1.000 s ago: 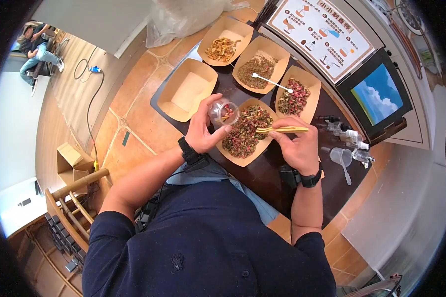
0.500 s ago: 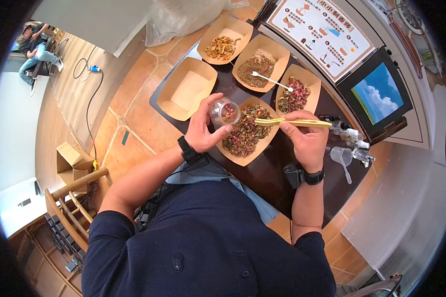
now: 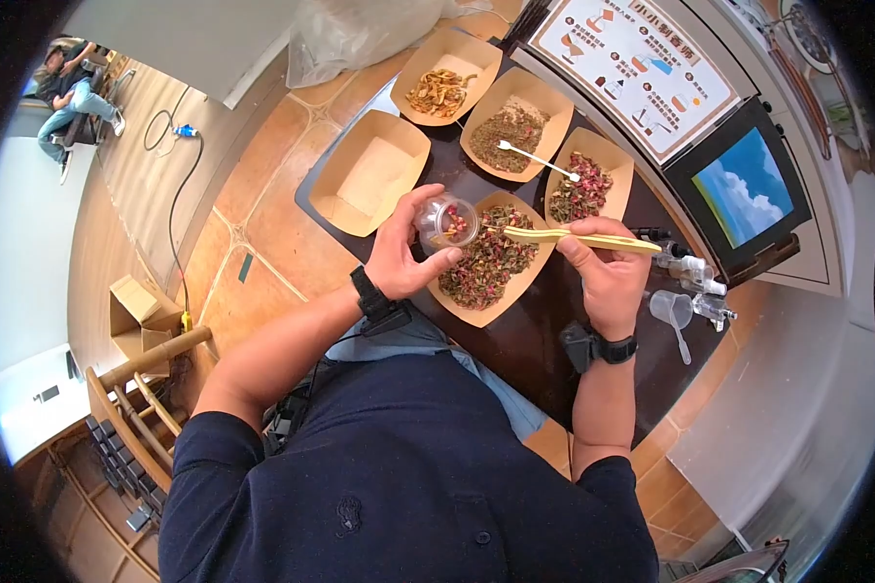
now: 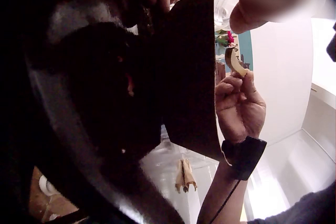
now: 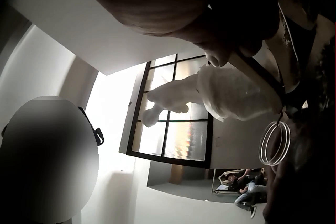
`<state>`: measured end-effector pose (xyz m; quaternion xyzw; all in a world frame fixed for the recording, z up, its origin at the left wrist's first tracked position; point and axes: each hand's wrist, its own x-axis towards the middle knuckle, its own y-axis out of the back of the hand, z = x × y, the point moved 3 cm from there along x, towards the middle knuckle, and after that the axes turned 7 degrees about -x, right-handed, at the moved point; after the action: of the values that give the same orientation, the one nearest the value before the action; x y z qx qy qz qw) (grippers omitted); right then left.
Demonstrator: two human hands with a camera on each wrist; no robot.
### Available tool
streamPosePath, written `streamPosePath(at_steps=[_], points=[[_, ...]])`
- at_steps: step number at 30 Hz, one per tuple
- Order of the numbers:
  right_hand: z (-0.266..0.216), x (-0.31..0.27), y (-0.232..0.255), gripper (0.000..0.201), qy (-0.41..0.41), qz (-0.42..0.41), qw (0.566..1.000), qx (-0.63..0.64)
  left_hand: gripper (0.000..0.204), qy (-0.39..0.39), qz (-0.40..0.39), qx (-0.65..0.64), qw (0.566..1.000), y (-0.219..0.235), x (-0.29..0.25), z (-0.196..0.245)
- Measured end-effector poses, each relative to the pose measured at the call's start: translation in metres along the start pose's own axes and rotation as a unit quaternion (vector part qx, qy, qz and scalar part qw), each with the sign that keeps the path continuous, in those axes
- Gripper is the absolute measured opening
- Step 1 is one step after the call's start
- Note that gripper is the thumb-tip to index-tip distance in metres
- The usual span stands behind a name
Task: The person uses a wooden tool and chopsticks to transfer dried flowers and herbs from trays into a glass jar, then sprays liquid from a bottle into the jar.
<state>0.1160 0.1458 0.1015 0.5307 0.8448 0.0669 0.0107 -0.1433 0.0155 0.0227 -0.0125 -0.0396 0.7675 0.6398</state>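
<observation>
My left hand (image 3: 399, 251) holds a small clear plastic jar (image 3: 447, 222) tilted, its mouth toward the right; a few dried red and yellow bits lie inside. My right hand (image 3: 608, 282) pinches yellow tweezers (image 3: 583, 240), their tips pointing left, a short way right of the jar's mouth. Below both is a paper tray (image 3: 474, 317) heaped with a dried petal and leaf mix (image 3: 486, 272). In the left wrist view, the tweezers (image 4: 234, 61) stand up from the right hand's fingers, and the dark tray side hides much.
Other paper trays stand behind: one bare (image 3: 365, 185), one with dried orange-brown pieces (image 3: 440, 92), one with brown granules and a white spoon (image 3: 540, 160), one with rose petals (image 3: 581, 189). At right lie small bottles (image 3: 695, 267) and a measuring cup (image 3: 673, 309). A sign (image 3: 632, 68) leans behind.
My right hand has moved right with the tweezers, whose tips have risen from over the mix to beside the jar's mouth. The left hand and jar stay nearly in place.
</observation>
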Motion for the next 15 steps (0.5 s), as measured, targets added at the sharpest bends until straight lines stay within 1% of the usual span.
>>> streamPosePath(at_steps=[4, 6, 13, 15], points=[[-0.0013, 0.0002, -0.0024, 0.015, 0.01, -0.005, 1.0, 0.002, 0.089, 0.003, 0.002, 0.0, 1.0, 0.0001, 0.0, -0.0013], [-0.002, 0.0002, -0.0021, 0.015, 0.032, -0.005, 0.999, -0.01, 0.09, 0.009, 0.002, 0.004, 1.0, 0.0003, -0.0002, -0.0007], [0.0023, 0.0005, -0.0009, 0.015, 0.03, -0.014, 0.999, -0.014, 0.089, 0.005, 0.003, 0.008, 1.0, -0.0005, 0.0, -0.0004], [0.006, 0.0011, -0.0002, 0.016, 0.017, -0.017, 0.999, 0.027, 0.089, 0.001, 0.002, 0.008, 1.0, -0.0003, 0.0002, -0.0009]])
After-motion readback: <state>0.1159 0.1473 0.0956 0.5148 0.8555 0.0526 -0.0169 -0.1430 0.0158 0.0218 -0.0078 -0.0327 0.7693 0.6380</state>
